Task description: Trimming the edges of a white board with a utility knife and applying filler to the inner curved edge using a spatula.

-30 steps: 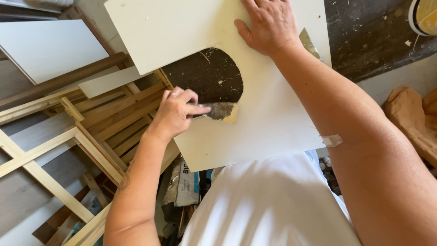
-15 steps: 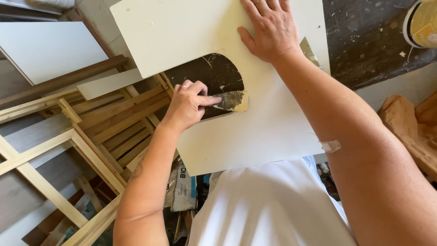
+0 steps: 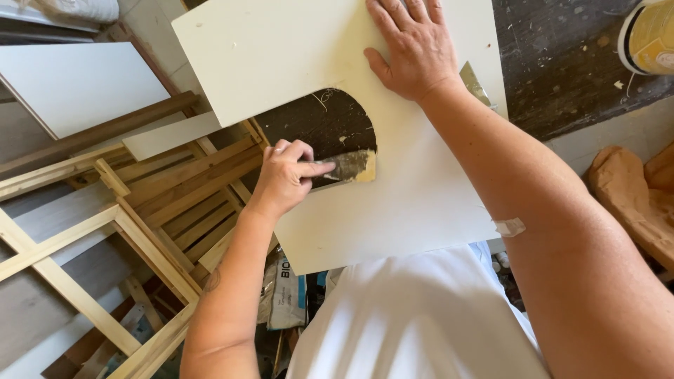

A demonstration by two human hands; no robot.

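Head view showed a putty knife pinched in the left hand, its smeared blade lying on the straight edge of the arched cut-out in a cream board. Right hand pressed flat, fingers spread, near the board's far edge, on the dark worktop; wooden frames lay beside its left edge.
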